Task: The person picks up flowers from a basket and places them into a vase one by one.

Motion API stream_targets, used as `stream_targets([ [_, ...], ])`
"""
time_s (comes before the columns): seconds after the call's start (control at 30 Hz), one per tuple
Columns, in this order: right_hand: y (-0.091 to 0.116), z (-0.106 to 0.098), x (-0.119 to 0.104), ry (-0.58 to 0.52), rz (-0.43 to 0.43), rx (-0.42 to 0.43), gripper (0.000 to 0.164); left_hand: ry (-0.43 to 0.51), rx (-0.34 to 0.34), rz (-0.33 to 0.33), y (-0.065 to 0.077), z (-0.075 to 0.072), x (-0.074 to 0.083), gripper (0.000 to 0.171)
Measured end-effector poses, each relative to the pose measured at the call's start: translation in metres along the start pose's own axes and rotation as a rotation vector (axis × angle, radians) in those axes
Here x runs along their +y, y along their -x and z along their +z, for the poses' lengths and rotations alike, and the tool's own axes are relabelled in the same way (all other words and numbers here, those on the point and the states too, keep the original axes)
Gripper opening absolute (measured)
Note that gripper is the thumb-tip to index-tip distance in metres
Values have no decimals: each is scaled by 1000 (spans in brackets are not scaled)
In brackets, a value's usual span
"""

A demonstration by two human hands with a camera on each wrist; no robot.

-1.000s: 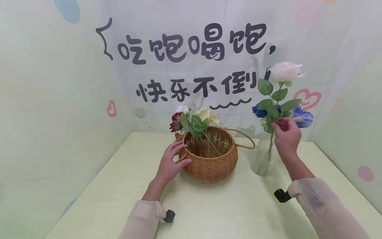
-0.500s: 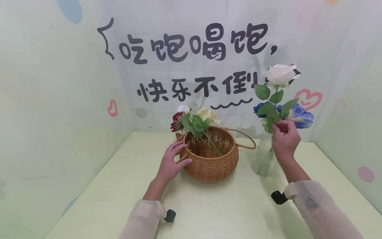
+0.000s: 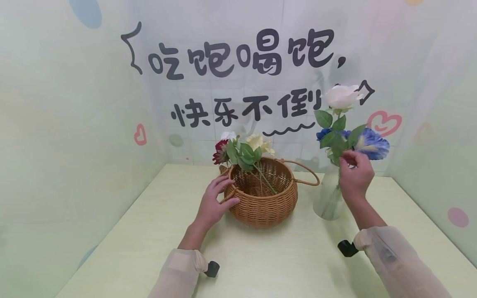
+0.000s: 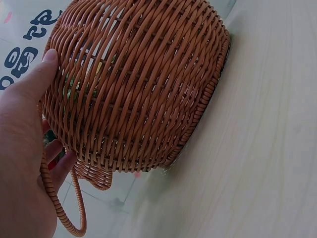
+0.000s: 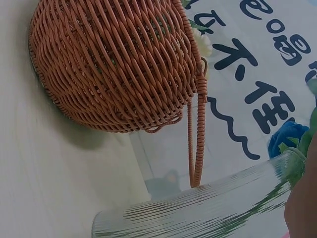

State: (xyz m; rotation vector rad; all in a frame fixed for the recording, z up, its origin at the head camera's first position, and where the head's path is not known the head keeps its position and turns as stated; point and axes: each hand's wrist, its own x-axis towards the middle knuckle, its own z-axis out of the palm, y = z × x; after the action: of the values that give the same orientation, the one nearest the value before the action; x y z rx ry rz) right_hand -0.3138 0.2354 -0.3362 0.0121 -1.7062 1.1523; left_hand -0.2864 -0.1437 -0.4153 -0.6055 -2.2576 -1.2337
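Note:
My right hand (image 3: 357,176) pinches the stem of a white rose (image 3: 342,97) just above the mouth of a clear glass vase (image 3: 328,207). The rose stands tall, its leaves overlapping a blue-and-yellow flower (image 3: 372,144) and a blue rose (image 5: 287,136) in the vase. Green stems show through the ribbed glass in the right wrist view. My left hand (image 3: 212,203) holds the left side of a brown wicker basket (image 3: 261,211), thumb at its rim and fingers by the looped handle (image 4: 55,198). The right fingertips are partly hidden among leaves.
In the basket lean a dark red flower (image 3: 220,152), a pale yellow flower (image 3: 258,142) and a white one (image 3: 228,135), heads over the back left rim. The basket's right handle (image 3: 307,174) sticks out toward the vase. Printed walls (image 3: 238,25) enclose the pale table (image 3: 261,265).
The white rose has come down a little and shifted left, with my right hand moving slightly left along with it. My left hand and the basket stay where they were.

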Motion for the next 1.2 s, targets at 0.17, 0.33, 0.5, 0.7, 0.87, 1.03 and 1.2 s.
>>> stream_targets([
  [0.17,2,0,-2,37,-35,-7,12,2,-1,1,0,-1,0,51],
  [0.33,4,1,-3,31,-76,5,11,-2,-3,2,0,0,0,51],
  [0.5,5,1,-6,24,-99,18,11,-2,-3,1,0,0,-1,52],
  [0.7,4,-1,-6,33,-106,4,12,-1,-5,2,0,0,-1,52],
  [0.87,-1,0,-5,89,-128,-29,13,-3,-6,-3,0,0,0,51],
  [1.03,-5,-1,-3,113,-113,-60,13,-4,-5,-8,0,0,-1,51],
  [1.2,-4,-3,-4,123,-82,-75,13,-2,-4,-7,0,0,-1,51],
])
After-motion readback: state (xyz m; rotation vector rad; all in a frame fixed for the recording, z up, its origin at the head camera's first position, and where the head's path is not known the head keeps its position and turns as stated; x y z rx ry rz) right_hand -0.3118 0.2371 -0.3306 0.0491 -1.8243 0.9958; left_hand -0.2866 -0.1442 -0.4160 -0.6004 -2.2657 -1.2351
